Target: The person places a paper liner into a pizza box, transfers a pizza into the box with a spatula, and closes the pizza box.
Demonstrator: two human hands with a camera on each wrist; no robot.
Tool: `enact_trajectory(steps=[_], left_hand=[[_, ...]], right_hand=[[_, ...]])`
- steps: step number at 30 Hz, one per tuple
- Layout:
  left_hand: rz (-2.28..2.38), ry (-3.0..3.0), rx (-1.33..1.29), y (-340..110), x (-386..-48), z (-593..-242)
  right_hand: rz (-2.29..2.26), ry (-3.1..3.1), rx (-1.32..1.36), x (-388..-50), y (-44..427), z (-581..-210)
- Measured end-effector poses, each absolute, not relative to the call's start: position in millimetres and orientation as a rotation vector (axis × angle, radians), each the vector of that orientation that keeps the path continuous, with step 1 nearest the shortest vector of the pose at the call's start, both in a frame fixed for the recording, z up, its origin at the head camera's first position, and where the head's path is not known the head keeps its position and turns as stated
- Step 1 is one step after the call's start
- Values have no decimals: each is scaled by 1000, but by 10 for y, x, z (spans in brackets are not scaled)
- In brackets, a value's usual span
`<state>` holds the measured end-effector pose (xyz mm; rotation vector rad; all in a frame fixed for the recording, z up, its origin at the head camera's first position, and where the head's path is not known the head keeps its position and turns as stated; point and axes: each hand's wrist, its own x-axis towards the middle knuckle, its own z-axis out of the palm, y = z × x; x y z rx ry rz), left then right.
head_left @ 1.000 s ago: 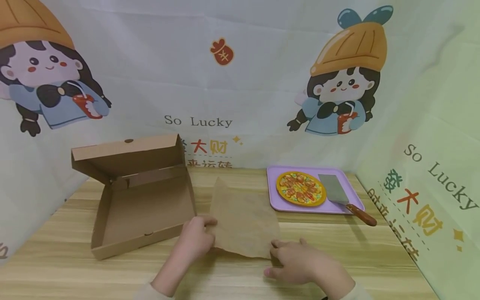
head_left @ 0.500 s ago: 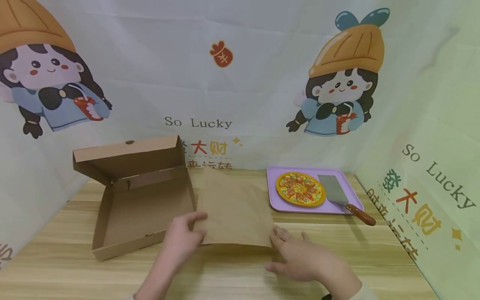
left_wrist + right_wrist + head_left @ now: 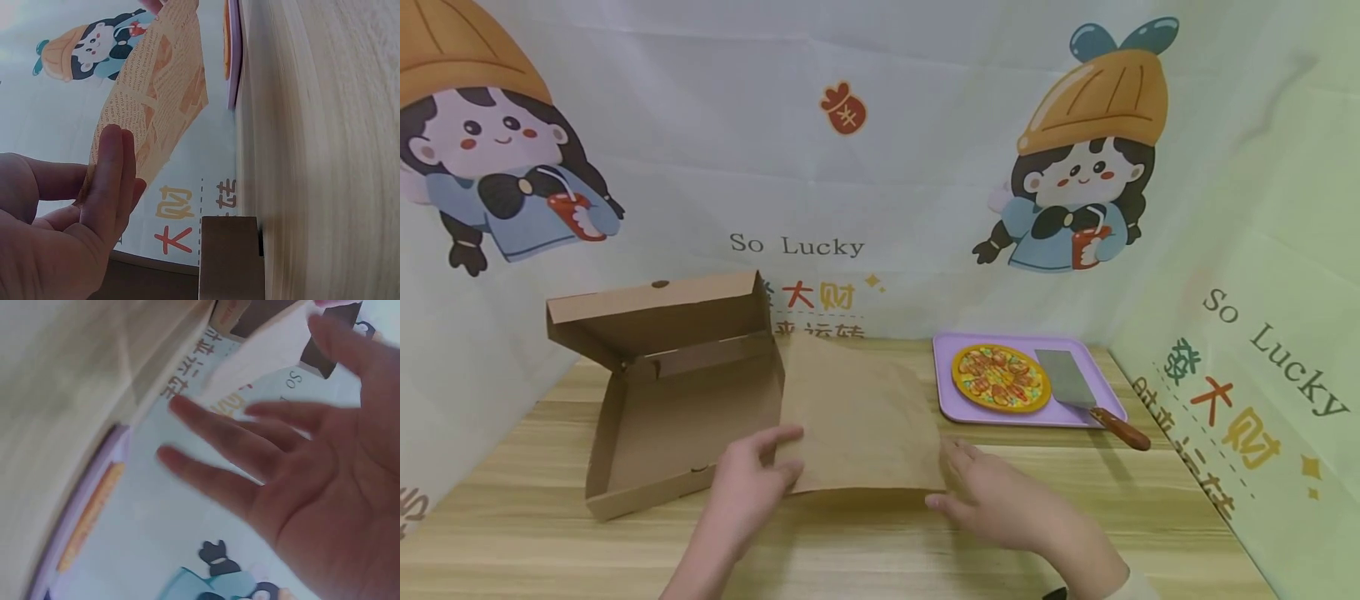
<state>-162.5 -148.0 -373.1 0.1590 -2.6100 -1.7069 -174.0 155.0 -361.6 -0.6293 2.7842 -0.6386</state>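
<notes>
A sheet of brown wrapping paper (image 3: 861,417) hangs just above the table, its near edge raised. Newspaper-style print covers the underside of the paper (image 3: 153,94) in the left wrist view. My left hand (image 3: 748,475) pinches its near-left corner between thumb and fingers. At the right edge, my right hand (image 3: 1000,496) has its fingers straight and spread, close to the paper; whether they touch it I cannot tell. Left of the paper stands a cardboard pizza box (image 3: 681,437) with its lid up; the paper's left edge overlaps the box's right side in the head view.
A purple tray (image 3: 985,414) lies at the back right. On it are a toy pizza (image 3: 1000,379) and a spatula (image 3: 1067,379), whose wooden handle sticks out over the tray's front-right rim. A printed cloth (image 3: 917,200) hangs behind the wooden table (image 3: 865,558).
The paper has shifted left toward the box and its near edge has lifted and flattened. My left hand has moved left with it. My right hand has stayed near the right edge.
</notes>
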Motion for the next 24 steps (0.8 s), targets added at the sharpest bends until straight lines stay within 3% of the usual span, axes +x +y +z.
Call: enact_trajectory(steps=[6,24], left_hand=[[-1714,-2605,180,-1546,-1596,-3713],[-1692,-2620,289,-1980,-1518,-3715]], right_hand=[[-866,2844,-544,-1790,1533,-3661],[-760,2890,-526,-1741,1545,-3718]])
